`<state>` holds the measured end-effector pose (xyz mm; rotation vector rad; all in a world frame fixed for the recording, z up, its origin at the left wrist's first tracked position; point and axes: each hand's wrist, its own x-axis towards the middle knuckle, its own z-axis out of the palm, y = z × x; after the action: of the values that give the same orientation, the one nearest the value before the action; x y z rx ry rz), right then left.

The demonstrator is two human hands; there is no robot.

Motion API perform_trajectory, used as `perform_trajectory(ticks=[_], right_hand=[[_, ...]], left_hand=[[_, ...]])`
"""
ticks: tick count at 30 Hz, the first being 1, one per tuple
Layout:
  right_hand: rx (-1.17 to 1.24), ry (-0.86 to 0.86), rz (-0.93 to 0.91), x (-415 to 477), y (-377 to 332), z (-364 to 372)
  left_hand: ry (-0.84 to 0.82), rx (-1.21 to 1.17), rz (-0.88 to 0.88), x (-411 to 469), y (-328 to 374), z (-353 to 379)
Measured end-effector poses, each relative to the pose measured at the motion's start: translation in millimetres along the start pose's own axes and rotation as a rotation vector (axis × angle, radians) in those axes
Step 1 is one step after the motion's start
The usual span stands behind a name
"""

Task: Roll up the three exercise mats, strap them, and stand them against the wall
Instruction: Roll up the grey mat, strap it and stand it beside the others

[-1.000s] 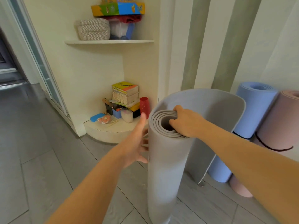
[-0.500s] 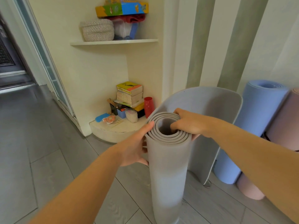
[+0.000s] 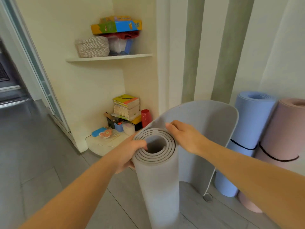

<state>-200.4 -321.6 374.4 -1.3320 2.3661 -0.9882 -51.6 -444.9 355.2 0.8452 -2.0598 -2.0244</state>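
Floor (image 3: 41, 179): grey tiles with pale joints, running to a doorway at far left. Wall (image 3: 178, 47): cream with two dull green vertical stripes.

Grey mat (image 3: 158, 187) stands on end on the floor, mid-frame, mostly rolled; its loose tail curves open behind the roll and reaches the floor beside the blue mat.

Left hand (image 3: 127, 154) grips the roll's top rim on the left side, thumb hooked over the edge into the hollow core, remaining fingers closed around the outside. Right hand (image 3: 184, 138) lies palm down at the roll's top right, where the loose tail leaves it; fingers held together and curved. Fingertips are hidden behind the mat, so what they pinch cannot be told.

Blue mat (image 3: 250, 129) and pink mat (image 3: 283, 138) lean rolled against the wall at right, touching each other, each with a dark strap around its middle.

Corner alcove, left of the stripes: upper shelf (image 3: 109, 57) holds a woven basket (image 3: 93, 47) and a coloured box (image 3: 116, 27). Low ledge (image 3: 105, 144) holds a stack of books (image 3: 126, 106) and a red cup (image 3: 146, 117).
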Motion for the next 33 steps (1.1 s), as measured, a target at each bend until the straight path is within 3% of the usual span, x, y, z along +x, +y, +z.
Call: perform_trajectory(ticks=[3,7,9,14,20,24,29,33], right_hand=[[-0.287,0.171,-0.135,21,10,-21],[-0.763,-0.020,-0.175,49,9,-29],[-0.906,-0.045,-0.139,55,9,-28],[-0.833,-0.061,-0.236,42,-6,-13],[-0.816,-0.169,-0.349,22,-35,4],[-0.705,-0.299,-0.287,14,-51,2],[-0.724,-0.642,-0.011,-4,-49,-18],[-0.700,-0.571,-0.175,-28,-52,-25]], left_hand=[[0.024,-0.084,0.061,-7,-8,1],[-0.024,-0.037,0.116,-14,-10,6],[0.055,-0.049,0.134,-17,-13,6],[0.521,-0.124,0.204,-24,-25,-1],[0.810,-0.136,0.287,-33,-29,-7],[0.856,-0.159,0.305,-36,-28,-2],[0.902,-0.210,0.302,-36,-26,-1],[0.933,-0.223,0.314,-32,-18,2]])
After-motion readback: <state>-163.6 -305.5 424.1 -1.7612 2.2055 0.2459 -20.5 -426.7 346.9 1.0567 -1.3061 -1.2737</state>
